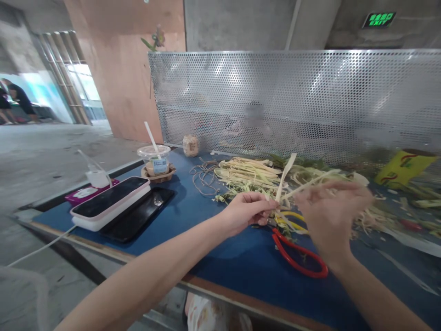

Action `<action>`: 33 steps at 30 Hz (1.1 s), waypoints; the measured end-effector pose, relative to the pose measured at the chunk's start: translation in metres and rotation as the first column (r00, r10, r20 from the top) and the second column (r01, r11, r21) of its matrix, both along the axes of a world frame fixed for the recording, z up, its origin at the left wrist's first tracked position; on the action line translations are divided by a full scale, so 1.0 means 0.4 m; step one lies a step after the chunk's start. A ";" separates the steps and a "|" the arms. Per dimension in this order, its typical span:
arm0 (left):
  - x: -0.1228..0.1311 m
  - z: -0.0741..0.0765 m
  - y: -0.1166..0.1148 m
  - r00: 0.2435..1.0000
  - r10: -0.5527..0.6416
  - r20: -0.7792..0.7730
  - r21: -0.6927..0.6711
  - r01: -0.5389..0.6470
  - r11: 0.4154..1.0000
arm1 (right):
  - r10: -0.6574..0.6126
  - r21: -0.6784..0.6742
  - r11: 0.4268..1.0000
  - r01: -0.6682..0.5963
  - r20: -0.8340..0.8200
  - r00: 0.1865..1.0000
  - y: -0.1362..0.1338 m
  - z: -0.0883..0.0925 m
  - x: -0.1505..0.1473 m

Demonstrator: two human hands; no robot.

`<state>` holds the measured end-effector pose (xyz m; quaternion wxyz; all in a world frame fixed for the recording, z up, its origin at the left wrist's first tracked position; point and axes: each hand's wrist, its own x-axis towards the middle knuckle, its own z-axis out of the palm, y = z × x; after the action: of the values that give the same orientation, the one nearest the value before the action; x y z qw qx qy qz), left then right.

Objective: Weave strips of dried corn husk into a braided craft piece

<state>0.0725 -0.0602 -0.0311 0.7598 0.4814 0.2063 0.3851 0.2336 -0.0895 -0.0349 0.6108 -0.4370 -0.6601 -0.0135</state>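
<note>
Between the thumb and fingers of my left hand (253, 208) are pinched pale, flat plant strips (285, 174), which look like husk. One strip stands up from the fingertips; another slants right toward my right hand (332, 211). That hand is raised and smeared by motion, so its grip on the strip cannot be made out. Just below both hands lie scissors with red handles (299, 257), partly over a yellow-handled tool (292, 221). Behind my left hand is a heap of pale yellow-green strips (248, 171), with shredded bits along its front.
On the blue table (227, 271), left, are a phone on a white block (113, 200), a black tablet-like slab (138, 216), a purple tissue pack (77, 195) and a drink cup (156, 163). Twine (206, 177) lies mid-table. A yellow packet (404, 168) stands right, before a perforated metal screen (275, 92).
</note>
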 end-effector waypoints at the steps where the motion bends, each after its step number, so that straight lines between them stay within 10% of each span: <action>1: 0.001 0.001 -0.001 1.000 0.014 0.005 0.011 -0.014 1.000 | -0.024 0.009 1.000 0.024 -0.082 0.996 0.006 0.004 -0.004; 8: 0.004 0.006 -0.005 0.990 0.137 -0.016 0.075 -0.136 0.988 | 0.119 -0.350 0.864 -0.362 -0.557 0.822 0.063 -0.015 -0.023; 16: 0.003 0.004 0.003 0.972 0.191 -0.135 0.058 -0.185 0.981 | 0.035 -0.230 0.972 -0.048 -0.060 0.998 0.015 0.011 -0.017; 22: 0.000 0.002 0.004 0.959 0.207 -0.192 0.059 -0.199 0.978 | 0.148 -0.014 0.988 -0.152 0.350 0.925 0.022 0.018 -0.013; 33: -0.007 -0.015 0.006 0.911 0.265 -0.315 0.393 -0.129 0.911 | 0.261 -0.227 0.947 -0.228 0.130 0.957 0.015 0.004 -0.019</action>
<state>0.0698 -0.0579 -0.0369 0.5629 0.6522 0.3162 0.3972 0.2259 -0.0835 -0.0334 0.5039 -0.4111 -0.7534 0.0976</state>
